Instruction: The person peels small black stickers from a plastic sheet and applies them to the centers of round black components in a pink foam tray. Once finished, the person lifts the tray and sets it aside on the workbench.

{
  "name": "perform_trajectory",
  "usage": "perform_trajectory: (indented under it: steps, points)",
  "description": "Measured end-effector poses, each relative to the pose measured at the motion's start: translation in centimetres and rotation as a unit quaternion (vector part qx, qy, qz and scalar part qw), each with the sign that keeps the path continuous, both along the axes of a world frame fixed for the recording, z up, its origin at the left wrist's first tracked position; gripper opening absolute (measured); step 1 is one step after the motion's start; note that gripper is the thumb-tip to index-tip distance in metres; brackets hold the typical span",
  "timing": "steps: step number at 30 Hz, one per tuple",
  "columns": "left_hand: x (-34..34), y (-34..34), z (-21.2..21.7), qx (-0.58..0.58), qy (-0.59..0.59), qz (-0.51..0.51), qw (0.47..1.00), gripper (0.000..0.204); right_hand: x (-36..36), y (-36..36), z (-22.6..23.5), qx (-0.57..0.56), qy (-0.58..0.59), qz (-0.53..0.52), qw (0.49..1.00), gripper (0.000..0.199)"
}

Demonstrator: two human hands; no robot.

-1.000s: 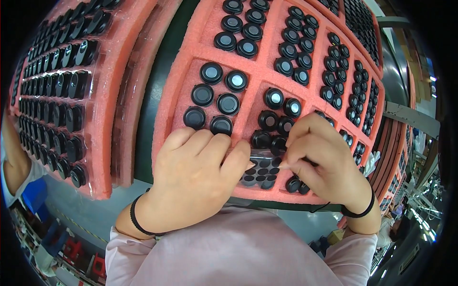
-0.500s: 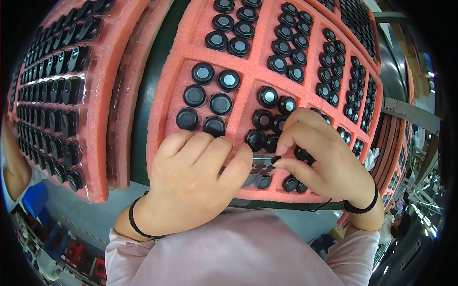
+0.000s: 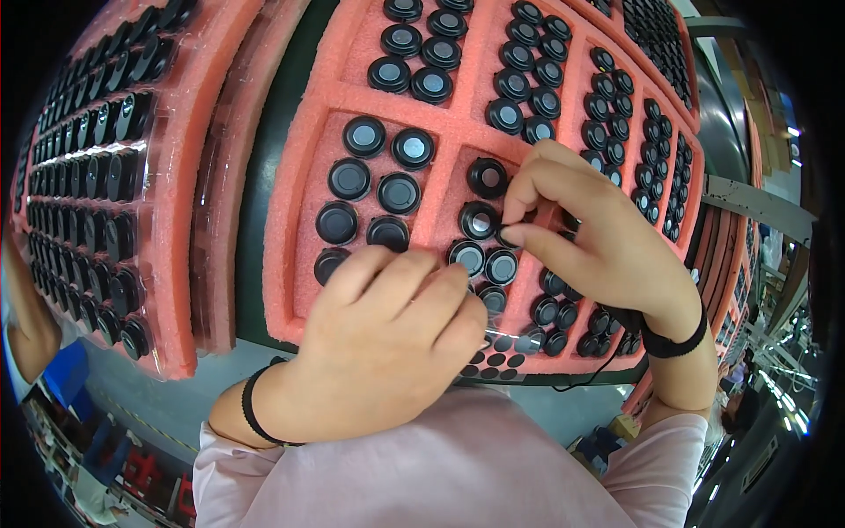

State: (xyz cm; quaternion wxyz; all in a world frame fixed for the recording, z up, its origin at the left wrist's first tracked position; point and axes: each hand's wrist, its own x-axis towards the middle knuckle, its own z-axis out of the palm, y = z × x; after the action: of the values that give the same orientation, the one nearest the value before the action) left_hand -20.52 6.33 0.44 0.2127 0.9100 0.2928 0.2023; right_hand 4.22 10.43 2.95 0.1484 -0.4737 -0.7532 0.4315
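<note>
Curled over the near side of the pink foam tray [image 3: 447,145], my left hand [image 3: 387,343] grips a clear sheet of black round stickers [image 3: 497,361]; its fingertips are hidden. The sheet juts out to the right of that hand. Thumb and forefinger of my right hand [image 3: 585,242] pinch a small black disc [image 3: 505,234], apparently one of those stickers. They are beside a black round part [image 3: 479,220] with a grey centre in the middle compartment. More such round parts [image 3: 399,192] lie in the compartment to the left, several with dark centres.
On the left stands another pink foam tray [image 3: 198,220] with rows of black oval parts [image 3: 121,176] under clear plastic. A dark green table edge [image 3: 255,290] shows between the trays. A metal bar [image 3: 757,201] crosses at the right. Another person's arm [image 3: 31,326] is at the far left.
My right hand has moved away from the sheet, up to the round parts, with the small black disc between its fingers. The sheet has shifted down and slightly right with my left hand.
</note>
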Motion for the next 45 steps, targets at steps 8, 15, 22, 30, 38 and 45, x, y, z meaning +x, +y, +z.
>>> perform_trajectory:
  steps: [8, 15, 22, 30, 38, 45]
  points:
    - [1.7, 0.1, -2.0, 0.025, -0.012, -0.001, 1.0, 0.014, -0.4, 0.4, -2.1, 0.022, -0.03, 0.004, 0.999, 0.009]
    - [1.5, 0.2, -1.7, -0.011, 0.02, -0.017, 1.0, 0.015, -0.6, 0.4, -2.3, 0.048, -0.06, 0.017, 0.997, 0.008]
    - [1.4, 0.1, -1.8, -0.021, 0.034, -0.016, 0.999, 0.017, -0.8, 0.4, -2.5, 0.077, -0.074, 0.019, 0.994, 0.009]
    - [1.4, 0.1, -1.8, -0.02, 0.04, -0.018, 0.999, 0.017, -0.9, 0.1, -2.7, 0.088, -0.084, 0.017, 0.992, 0.009]
    - [1.5, 0.0, -1.8, -0.012, 0.035, -0.016, 0.999, 0.017, -1.4, -0.3, -2.8, 0.103, -0.085, -0.012, 0.991, 0.012]
    - [1.5, 0.1, -1.7, -0.014, 0.034, -0.016, 0.999, 0.017, -1.6, -0.3, -2.8, 0.126, -0.086, -0.017, 0.988, 0.014]
